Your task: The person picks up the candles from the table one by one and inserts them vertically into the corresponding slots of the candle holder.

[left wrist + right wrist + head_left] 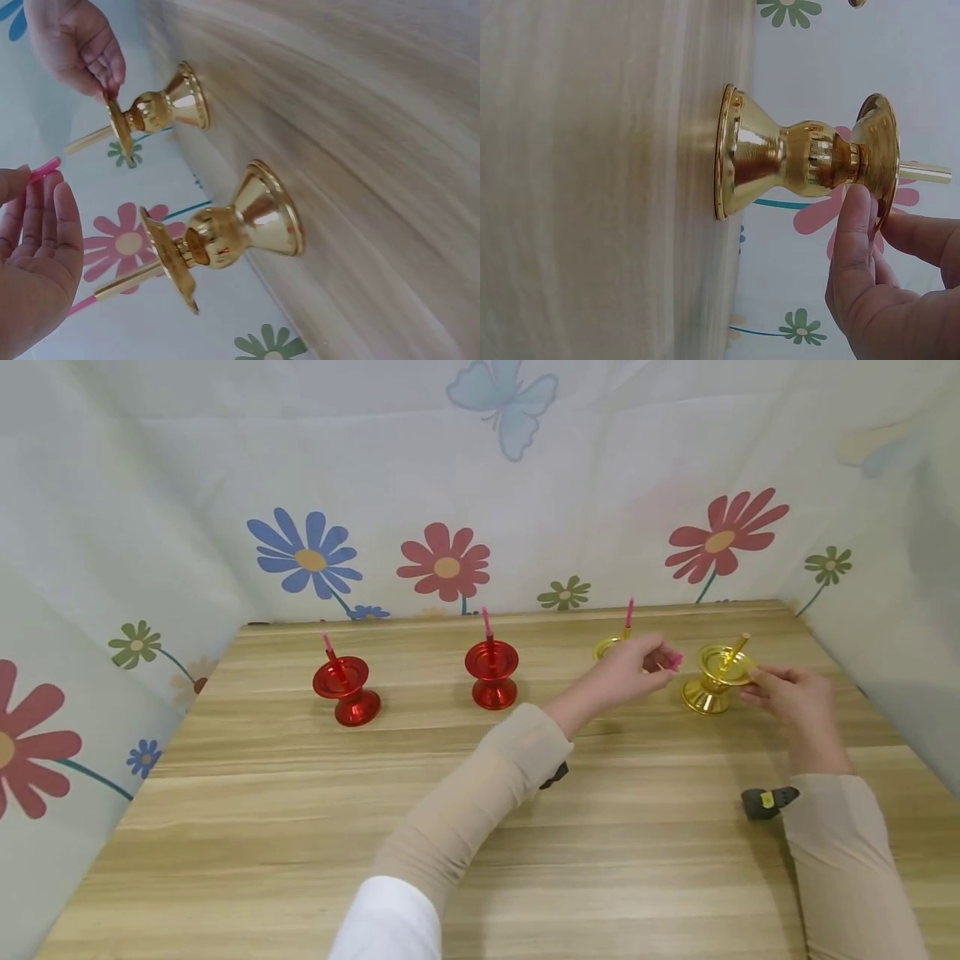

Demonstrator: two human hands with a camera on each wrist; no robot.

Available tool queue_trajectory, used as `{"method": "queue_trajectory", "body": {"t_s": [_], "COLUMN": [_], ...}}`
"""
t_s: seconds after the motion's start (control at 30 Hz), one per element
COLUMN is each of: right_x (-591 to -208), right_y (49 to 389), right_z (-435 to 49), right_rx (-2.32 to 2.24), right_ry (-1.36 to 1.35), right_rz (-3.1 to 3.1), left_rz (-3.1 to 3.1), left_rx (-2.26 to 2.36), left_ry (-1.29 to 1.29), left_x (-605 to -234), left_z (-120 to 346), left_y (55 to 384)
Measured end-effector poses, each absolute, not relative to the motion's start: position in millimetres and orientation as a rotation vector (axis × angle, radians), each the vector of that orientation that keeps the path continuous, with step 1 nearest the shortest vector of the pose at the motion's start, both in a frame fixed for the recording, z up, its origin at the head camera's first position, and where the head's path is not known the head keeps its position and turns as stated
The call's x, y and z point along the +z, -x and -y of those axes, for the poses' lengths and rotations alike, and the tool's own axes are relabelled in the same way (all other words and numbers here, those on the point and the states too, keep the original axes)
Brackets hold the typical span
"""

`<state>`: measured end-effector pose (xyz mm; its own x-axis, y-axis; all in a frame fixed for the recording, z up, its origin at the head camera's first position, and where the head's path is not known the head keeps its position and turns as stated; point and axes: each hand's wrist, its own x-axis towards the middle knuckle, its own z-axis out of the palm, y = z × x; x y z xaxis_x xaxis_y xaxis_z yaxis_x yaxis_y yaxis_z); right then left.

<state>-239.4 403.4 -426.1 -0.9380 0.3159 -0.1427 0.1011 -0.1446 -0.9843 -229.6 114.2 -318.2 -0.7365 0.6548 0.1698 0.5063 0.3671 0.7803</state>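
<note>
My left hand (630, 670) pinches a small pink candle (46, 169) between thumb and fingers, just left of the right-hand gold candle holder (707, 697). That holder stands on the table with a bare gold tube (925, 172) rising from its dish. With thumb and fingers, my right hand (900, 289) grips the edge of its dish from the right. A second gold candle holder (217, 236), partly behind my left hand in the head view, carries a pink candle (629, 612) in its tube.
Two red candle holders, one at the left (349, 693) and one in the middle (492, 675), each bear a pink candle. All stand on a wood-grain table (315, 827). A flower-printed curtain (375, 468) borders the table at the back and sides.
</note>
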Motion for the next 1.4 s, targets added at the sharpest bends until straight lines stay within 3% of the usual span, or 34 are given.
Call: {"method": "queue_trajectory", "body": {"t_s": [0.23, 0.7, 1.4], "right_x": [-420, -425, -417], "right_y": [236, 242, 228], "right_z": [-398, -401, -392], "right_rx": [2.164, 2.265, 2.213], "right_ry": [0.465, 0.402, 0.483], "right_rz": [2.032, 1.897, 1.975], "left_rz": [-2.445, -2.412, -2.469], "left_rx": [1.313, 1.506, 1.595], "left_ry": [-1.121, -0.989, -0.890], "left_x": [-302, -282, -308], "left_z": [-127, -157, -204], "left_y": [234, 252, 263]}}
